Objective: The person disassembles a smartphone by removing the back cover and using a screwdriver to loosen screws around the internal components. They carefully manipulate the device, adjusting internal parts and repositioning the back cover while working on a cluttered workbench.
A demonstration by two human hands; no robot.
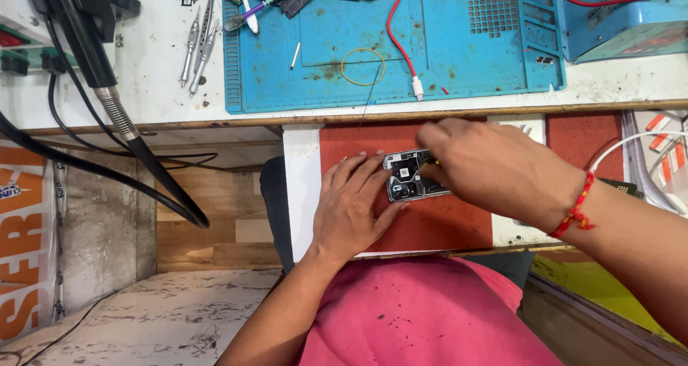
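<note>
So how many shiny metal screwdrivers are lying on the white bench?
3 screwdrivers, side by side on the bench just left of the blue mat. More may be hidden among the clutter at the mat's top edge.

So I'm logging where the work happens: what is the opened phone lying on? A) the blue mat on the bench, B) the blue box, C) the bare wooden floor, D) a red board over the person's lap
D: the opened phone lies on the red board below the bench edge, steadied by the left hand, while the right hand works over it.
</note>
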